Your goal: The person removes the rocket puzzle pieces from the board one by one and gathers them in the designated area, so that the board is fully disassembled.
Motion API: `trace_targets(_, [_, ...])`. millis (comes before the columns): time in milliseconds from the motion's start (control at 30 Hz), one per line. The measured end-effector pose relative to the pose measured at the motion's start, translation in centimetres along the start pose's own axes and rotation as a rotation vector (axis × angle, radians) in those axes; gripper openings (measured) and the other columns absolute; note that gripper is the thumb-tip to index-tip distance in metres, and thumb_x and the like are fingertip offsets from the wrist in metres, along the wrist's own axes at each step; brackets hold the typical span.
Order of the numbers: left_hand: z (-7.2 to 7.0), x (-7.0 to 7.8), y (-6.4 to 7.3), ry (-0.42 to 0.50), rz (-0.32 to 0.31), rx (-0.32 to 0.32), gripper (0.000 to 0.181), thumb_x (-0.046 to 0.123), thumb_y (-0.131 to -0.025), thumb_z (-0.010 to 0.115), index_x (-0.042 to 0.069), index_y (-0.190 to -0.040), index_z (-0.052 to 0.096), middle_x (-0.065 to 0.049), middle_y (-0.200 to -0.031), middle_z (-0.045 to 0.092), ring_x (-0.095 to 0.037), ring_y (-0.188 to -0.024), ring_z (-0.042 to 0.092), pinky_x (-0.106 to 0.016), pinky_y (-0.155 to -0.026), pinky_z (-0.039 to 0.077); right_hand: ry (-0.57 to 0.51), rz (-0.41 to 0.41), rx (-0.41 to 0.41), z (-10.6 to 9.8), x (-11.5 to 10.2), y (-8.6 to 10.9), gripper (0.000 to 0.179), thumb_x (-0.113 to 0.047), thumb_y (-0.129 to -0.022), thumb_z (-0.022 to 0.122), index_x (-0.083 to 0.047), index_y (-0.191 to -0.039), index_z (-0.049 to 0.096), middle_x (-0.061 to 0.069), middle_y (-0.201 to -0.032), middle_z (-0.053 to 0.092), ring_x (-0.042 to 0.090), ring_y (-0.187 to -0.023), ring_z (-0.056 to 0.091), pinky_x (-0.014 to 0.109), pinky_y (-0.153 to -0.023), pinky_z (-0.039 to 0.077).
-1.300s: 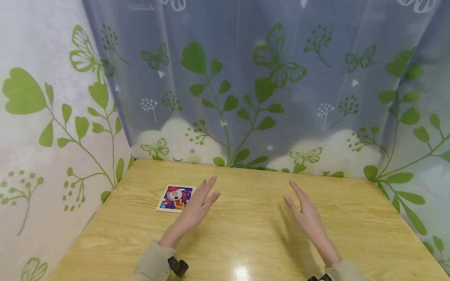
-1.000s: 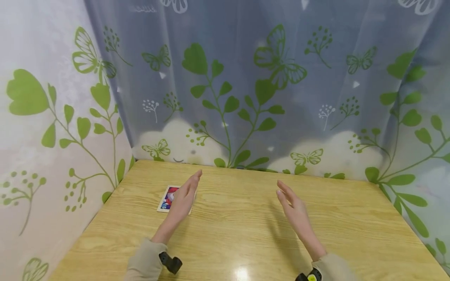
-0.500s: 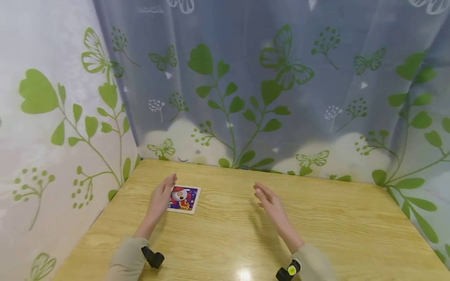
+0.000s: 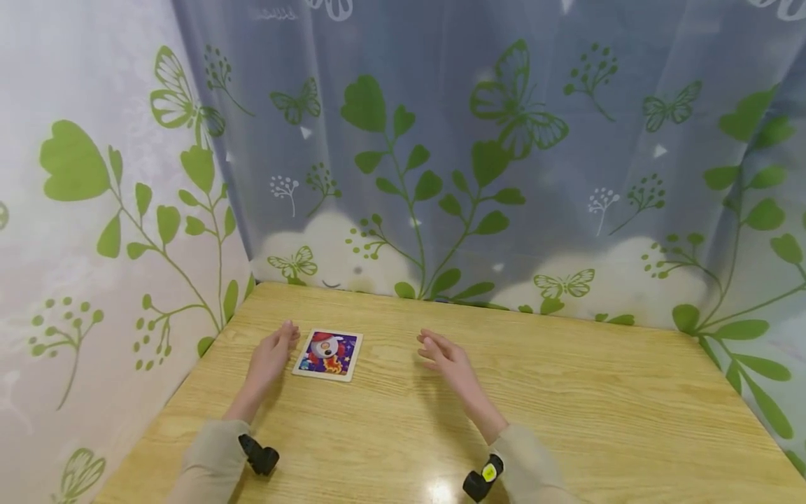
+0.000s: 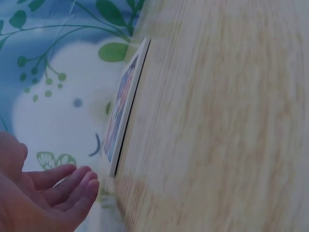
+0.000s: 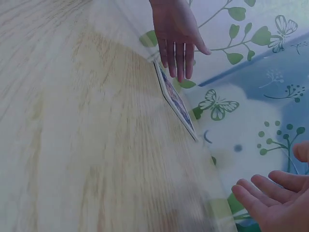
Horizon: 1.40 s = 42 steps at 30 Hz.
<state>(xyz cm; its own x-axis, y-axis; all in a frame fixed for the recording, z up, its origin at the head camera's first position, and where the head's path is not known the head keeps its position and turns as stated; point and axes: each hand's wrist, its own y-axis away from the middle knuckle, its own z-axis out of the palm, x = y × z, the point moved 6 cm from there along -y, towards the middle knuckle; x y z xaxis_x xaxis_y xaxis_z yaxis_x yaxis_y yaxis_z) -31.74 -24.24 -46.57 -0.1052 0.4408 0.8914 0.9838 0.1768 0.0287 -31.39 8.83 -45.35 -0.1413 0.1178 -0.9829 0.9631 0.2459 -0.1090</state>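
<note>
A thin square board with a pale border and a colourful cartoon picture lies flat on the wooden table. My left hand is just left of it, holding nothing, fingers loosely extended. In the left wrist view the board shows almost edge-on beyond the left hand's fingertips. My right hand hovers to the right of the board, a gap between them, its fingers slightly bent and without any object. The right wrist view has the right hand at lower right, the board farther off.
The wooden tabletop runs back to a blue-and-white curtain printed with green leaves and butterflies. A pale printed curtain borders the left side. Black cameras sit on the left wrist and right wrist.
My left hand has moved left, off the board it partly covered, so the whole picture now shows. The right hand has come left, closer to the board, which stays put on the table.
</note>
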Motion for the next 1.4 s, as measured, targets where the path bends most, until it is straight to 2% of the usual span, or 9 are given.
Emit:
trace_targets(300, [0.2, -0.5, -0.5, -0.001, -0.05, -0.021, 0.071, 0.046, -0.111, 0.022, -0.013, -0.138, 0.053, -0.031, -0.135, 0.059, -0.041, -0.121, 0.061, -0.039, -0.096, 0.056, -0.081, 0.049, -0.055, 2.3, 0.8, -0.8, 0.05, -0.022, -0.111, 0.042, 0.013, -0.147, 0.042, 0.031, -0.145, 0.05, 0.047, -0.131, 0.052, 0.053, -0.107, 0.046])
trace_targets(433, [0.3, -0.6, -0.7, -0.003, -0.059, -0.025, 0.071, 0.045, -0.111, 0.023, -0.013, -0.136, 0.055, -0.031, -0.132, 0.061, -0.04, -0.119, 0.062, -0.036, -0.092, 0.058, -0.084, 0.08, -0.066, 3.0, 1.2, -1.1, 0.051, -0.023, -0.111, 0.042, 0.016, -0.145, 0.041, 0.032, -0.143, 0.051, 0.046, -0.131, 0.053, 0.051, -0.106, 0.047])
trace_targets(700, [0.4, -0.6, -0.9, 0.041, -0.07, -0.04, 0.075, 0.049, -0.11, 0.022, -0.014, -0.135, 0.055, -0.03, -0.133, 0.061, -0.04, -0.123, 0.061, -0.033, -0.089, 0.059, -0.135, 0.16, -0.055, 4.2, 2.0, -1.8, 0.051, -0.023, -0.11, 0.045, 0.015, -0.145, 0.043, 0.031, -0.142, 0.053, 0.042, -0.127, 0.057, 0.044, -0.102, 0.053])
trace_targets(1067, [0.7, -0.6, -1.0, 0.06, -0.063, -0.061, 0.08, 0.053, -0.109, 0.02, -0.014, -0.136, 0.055, -0.029, -0.133, 0.06, -0.039, -0.122, 0.062, -0.032, -0.089, 0.059, -0.185, 0.189, -0.054, 6.3, 2.5, -2.6, 0.048, -0.016, -0.109, 0.045, 0.019, -0.141, 0.043, 0.035, -0.139, 0.053, 0.044, -0.123, 0.06, 0.04, -0.096, 0.056])
trace_targets(1133, [0.8, -0.7, -1.2, 0.064, -0.067, -0.061, 0.08, 0.054, -0.109, 0.02, -0.013, -0.136, 0.055, -0.029, -0.133, 0.061, -0.035, -0.117, 0.066, -0.03, -0.088, 0.059, -0.187, 0.191, -0.057, 6.6, 2.5, -2.6, 0.048, -0.015, -0.108, 0.046, 0.019, -0.141, 0.043, 0.035, -0.138, 0.054, 0.044, -0.123, 0.06, 0.04, -0.096, 0.056])
trace_targets(1400, [1.4, -0.5, -1.1, 0.093, -0.055, -0.088, 0.08, 0.052, -0.109, 0.02, -0.016, -0.133, 0.055, -0.031, -0.131, 0.061, -0.038, -0.116, 0.066, -0.03, -0.086, 0.06, -0.167, 0.208, -0.067, 7.2, 2.4, -2.6, 0.048, -0.017, -0.108, 0.048, 0.017, -0.142, 0.044, 0.034, -0.139, 0.054, 0.042, -0.123, 0.061, 0.041, -0.098, 0.056])
